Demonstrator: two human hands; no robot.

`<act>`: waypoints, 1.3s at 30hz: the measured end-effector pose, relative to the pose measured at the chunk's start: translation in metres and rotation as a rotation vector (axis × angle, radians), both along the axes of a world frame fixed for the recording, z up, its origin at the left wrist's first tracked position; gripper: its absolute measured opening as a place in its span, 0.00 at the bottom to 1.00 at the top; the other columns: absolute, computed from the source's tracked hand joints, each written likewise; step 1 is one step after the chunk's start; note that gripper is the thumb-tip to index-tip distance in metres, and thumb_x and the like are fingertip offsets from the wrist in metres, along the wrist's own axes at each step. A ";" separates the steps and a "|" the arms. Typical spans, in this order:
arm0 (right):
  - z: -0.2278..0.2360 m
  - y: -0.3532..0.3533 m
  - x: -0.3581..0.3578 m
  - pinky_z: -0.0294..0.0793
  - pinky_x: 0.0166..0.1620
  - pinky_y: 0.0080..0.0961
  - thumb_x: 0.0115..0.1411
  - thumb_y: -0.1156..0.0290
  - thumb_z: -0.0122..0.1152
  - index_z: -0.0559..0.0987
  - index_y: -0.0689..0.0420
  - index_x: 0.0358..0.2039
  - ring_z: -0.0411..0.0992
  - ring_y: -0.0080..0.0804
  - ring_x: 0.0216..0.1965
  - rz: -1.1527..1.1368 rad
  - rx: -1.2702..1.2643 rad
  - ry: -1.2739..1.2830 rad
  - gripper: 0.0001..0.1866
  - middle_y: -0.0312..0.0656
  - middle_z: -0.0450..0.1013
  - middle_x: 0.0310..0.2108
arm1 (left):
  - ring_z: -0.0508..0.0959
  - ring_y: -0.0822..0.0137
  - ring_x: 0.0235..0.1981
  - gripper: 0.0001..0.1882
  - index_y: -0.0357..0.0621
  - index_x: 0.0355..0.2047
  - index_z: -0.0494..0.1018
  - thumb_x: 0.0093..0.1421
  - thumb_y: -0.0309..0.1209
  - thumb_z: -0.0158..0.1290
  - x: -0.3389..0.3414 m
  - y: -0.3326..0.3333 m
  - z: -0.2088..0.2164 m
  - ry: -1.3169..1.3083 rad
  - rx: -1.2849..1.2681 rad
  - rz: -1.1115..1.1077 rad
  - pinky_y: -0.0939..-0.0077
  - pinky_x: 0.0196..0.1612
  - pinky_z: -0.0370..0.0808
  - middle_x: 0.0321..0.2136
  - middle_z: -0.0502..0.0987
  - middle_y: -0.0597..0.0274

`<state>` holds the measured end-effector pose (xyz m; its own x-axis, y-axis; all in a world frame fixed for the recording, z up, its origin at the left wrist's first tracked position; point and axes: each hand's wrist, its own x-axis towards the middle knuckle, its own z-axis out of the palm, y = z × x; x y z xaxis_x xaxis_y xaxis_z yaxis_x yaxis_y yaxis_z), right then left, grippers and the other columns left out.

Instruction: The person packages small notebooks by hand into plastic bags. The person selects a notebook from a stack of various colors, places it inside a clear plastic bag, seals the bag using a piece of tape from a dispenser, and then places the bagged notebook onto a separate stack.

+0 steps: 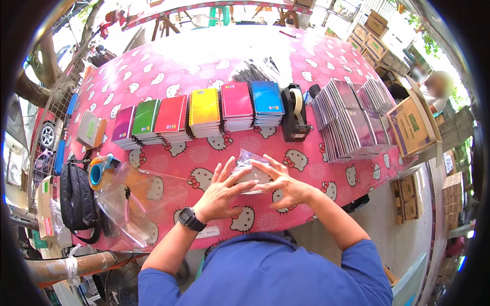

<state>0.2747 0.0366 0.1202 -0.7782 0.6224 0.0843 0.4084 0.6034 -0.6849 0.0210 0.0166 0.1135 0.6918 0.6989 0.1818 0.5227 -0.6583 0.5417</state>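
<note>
In front of me on the table lies a small pale block in clear plastic wrap (260,176), which looks like a wrapped stack. My left hand (220,189), with a dark watch on its wrist, lies over the block's left side, fingers spread. From the right, my right hand (287,184) rests spread fingertips on the plastic. Neither hand is closed round the block, and the fingers hide part of it. Just beyond stands a row of spiral notebook stacks, among them yellow (204,108), pink (237,101) and blue (267,98) ones.
A black tape dispenser (296,120) ends the row. Right of it are wrapped notebook bundles (347,122) and a cardboard box (414,122). Clear plastic sheets (127,204), an orange tape roll (103,173) and a black bag (78,199) lie left. Another person (438,89) is at far right.
</note>
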 end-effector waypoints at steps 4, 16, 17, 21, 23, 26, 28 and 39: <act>-0.001 0.018 0.001 0.48 0.62 0.42 0.42 0.67 0.64 0.75 0.46 0.49 0.50 0.44 0.62 -0.040 -0.281 0.347 0.29 0.41 0.57 0.60 | 0.42 0.48 0.66 0.43 0.67 0.56 0.63 0.35 0.33 0.62 0.000 -0.003 0.003 0.052 0.040 0.040 0.45 0.64 0.37 0.62 0.55 0.67; -0.059 0.144 0.087 0.71 0.35 0.23 0.50 0.64 0.66 0.81 0.63 0.30 0.73 0.22 0.28 -1.264 -0.036 0.210 0.14 0.40 0.77 0.27 | 0.45 0.46 0.65 0.34 0.63 0.49 0.68 0.35 0.32 0.60 0.011 -0.008 0.002 0.083 0.154 0.107 0.44 0.63 0.46 0.60 0.57 0.64; -0.071 0.141 0.097 0.66 0.40 0.32 0.48 0.63 0.66 0.81 0.56 0.29 0.70 0.30 0.34 -1.304 0.185 0.313 0.11 0.41 0.76 0.28 | 0.45 0.46 0.65 0.35 0.65 0.50 0.68 0.35 0.32 0.60 0.016 -0.006 0.003 0.079 0.158 0.084 0.44 0.63 0.46 0.60 0.56 0.64; -0.082 0.097 0.073 0.64 0.21 0.20 0.54 0.67 0.63 0.77 0.59 0.26 0.62 0.23 0.15 -1.269 -0.040 0.679 0.09 0.34 0.71 0.20 | 0.44 0.45 0.65 0.38 0.70 0.52 0.67 0.35 0.33 0.60 0.011 -0.005 0.001 0.095 0.179 0.083 0.45 0.63 0.46 0.61 0.55 0.64; -0.076 0.082 0.072 0.60 0.17 0.19 0.55 0.66 0.62 0.76 0.59 0.27 0.58 0.19 0.14 -1.382 -0.626 0.735 0.09 0.32 0.69 0.19 | 0.44 0.44 0.64 0.39 0.71 0.53 0.66 0.36 0.35 0.62 0.009 -0.008 0.003 0.117 0.129 0.080 0.43 0.63 0.44 0.61 0.54 0.65; -0.068 0.090 0.047 0.55 0.15 0.15 0.54 0.66 0.63 0.75 0.58 0.30 0.58 0.16 0.14 -0.960 -1.235 0.707 0.10 0.32 0.67 0.18 | 0.45 0.43 0.64 0.39 0.70 0.53 0.66 0.36 0.35 0.62 0.006 -0.008 0.003 0.109 0.145 0.073 0.42 0.62 0.46 0.61 0.54 0.65; -0.031 0.088 0.028 0.57 0.17 0.15 0.53 0.63 0.65 0.76 0.58 0.29 0.59 0.18 0.15 -0.644 -1.082 0.643 0.12 0.32 0.68 0.18 | 0.45 0.42 0.64 0.39 0.70 0.54 0.65 0.36 0.36 0.62 0.003 -0.008 0.003 0.093 0.164 0.070 0.41 0.62 0.47 0.62 0.53 0.64; 0.068 0.040 -0.042 0.75 0.40 0.31 0.32 0.31 0.64 0.81 0.61 0.31 0.77 0.39 0.35 -0.501 0.041 -0.841 0.41 0.48 0.77 0.32 | 0.47 0.43 0.63 0.46 0.64 0.56 0.62 0.33 0.39 0.66 0.004 -0.010 0.005 0.119 0.184 0.048 0.40 0.60 0.47 0.62 0.52 0.60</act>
<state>0.2332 0.0767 0.1882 -0.2410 0.9060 -0.3480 0.9691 0.2444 -0.0349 0.0249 0.0064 0.1181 0.6826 0.6941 0.2287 0.6089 -0.7132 0.3471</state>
